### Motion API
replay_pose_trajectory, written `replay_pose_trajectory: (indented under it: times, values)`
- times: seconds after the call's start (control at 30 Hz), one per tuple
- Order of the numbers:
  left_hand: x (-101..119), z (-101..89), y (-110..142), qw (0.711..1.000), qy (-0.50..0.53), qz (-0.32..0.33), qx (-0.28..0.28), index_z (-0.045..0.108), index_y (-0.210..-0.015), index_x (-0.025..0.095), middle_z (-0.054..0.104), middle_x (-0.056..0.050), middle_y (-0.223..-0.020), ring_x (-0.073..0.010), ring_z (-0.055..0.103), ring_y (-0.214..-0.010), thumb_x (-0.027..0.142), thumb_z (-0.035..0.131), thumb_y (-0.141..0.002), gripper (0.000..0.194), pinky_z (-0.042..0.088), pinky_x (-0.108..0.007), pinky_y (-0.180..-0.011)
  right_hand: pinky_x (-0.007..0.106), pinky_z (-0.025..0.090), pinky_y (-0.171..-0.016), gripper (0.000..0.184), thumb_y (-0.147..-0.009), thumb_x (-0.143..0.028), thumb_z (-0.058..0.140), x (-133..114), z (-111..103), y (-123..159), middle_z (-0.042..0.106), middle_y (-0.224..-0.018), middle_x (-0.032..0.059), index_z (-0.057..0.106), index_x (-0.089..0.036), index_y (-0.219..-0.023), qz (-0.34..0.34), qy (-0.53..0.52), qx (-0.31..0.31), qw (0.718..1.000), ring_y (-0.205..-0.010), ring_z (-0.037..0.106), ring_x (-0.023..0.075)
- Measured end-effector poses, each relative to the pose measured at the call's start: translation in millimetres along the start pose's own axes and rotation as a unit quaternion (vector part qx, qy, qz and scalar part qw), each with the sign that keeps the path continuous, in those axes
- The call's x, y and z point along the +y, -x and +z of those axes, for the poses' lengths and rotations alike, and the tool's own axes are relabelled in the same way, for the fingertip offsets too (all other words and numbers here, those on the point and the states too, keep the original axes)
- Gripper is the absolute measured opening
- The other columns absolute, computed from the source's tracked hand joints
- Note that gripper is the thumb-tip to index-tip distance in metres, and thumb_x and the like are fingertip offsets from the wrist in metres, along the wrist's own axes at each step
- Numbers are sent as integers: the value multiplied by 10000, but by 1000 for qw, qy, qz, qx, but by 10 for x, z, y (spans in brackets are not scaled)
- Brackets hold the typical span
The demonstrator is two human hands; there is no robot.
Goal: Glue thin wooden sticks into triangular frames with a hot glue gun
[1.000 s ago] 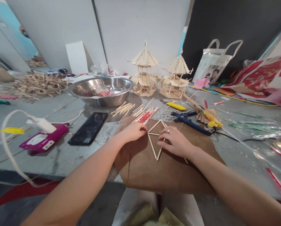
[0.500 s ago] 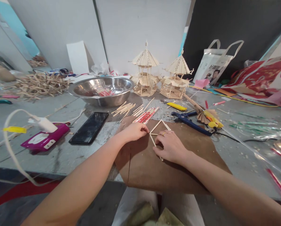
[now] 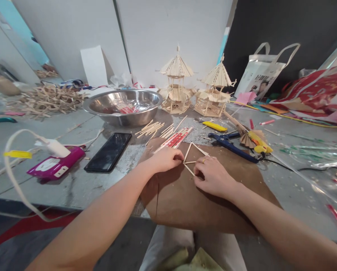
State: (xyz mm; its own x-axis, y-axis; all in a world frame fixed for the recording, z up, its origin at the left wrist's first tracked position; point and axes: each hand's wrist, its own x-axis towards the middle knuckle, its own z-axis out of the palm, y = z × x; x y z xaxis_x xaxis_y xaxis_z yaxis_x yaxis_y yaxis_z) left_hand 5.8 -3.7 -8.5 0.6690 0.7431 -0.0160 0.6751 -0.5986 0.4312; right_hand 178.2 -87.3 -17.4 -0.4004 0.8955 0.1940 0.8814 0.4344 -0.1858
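A frame of thin wooden sticks (image 3: 195,149) lies on a brown paper sheet (image 3: 185,203) at the table's front edge. My left hand (image 3: 165,160) is closed, its fingertips pressing the frame's left corner. My right hand (image 3: 213,177), with a ring on one finger, is curled over the frame's lower right part and covers it. Only the upper triangle of the frame shows between the hands.
Behind the sheet lie loose sticks (image 3: 154,130) and red-wrapped chopsticks (image 3: 175,139). A steel bowl (image 3: 123,107), a black phone (image 3: 109,152), a magenta device (image 3: 54,165), a blue glue gun (image 3: 232,145), a yellow knife (image 3: 213,126) and two stick pagodas (image 3: 176,86) stand around.
My right hand has slid up and left over the stick frame, hiding its lower point. The left hand stays at the left corner. The view has shifted slightly.
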Motion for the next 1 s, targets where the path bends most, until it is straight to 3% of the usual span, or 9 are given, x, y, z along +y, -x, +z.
replay_pose_trajectory:
  times: [0.2,0.53,0.73,1.0]
  values:
    - [-36,17,-13,1000,7,28,0,616,-778,223,637,22,-759,-119,541,-678,227,472,-677,177,357,-215,-610,289,296,-688,225,-722,-376,486,-7,11,-12,548,-705,35,543,-180,-629,5,2,10,1000,-757,465,167]
    - [-39,17,-9,1000,3,21,1,604,-852,220,640,7,-793,-120,545,-691,264,454,-716,207,367,-213,-618,265,297,-679,156,-731,-273,489,10,0,-15,559,-695,23,567,-177,-636,-5,-8,2,1000,-738,472,143]
    - [-43,32,-22,996,-29,82,-3,581,-979,266,619,16,-945,-126,539,-809,240,411,-759,278,375,-228,-719,262,297,-679,142,-722,-249,478,38,-10,-27,565,-701,23,573,-176,-645,0,-9,-10,1000,-730,476,137]
    - [-51,32,-26,994,-50,99,-14,577,-981,276,619,18,-912,-118,537,-769,247,431,-748,276,384,-224,-687,265,305,-704,137,-703,-216,463,45,-16,-29,581,-717,25,580,-177,-644,-1,-11,-4,1000,-746,486,142]
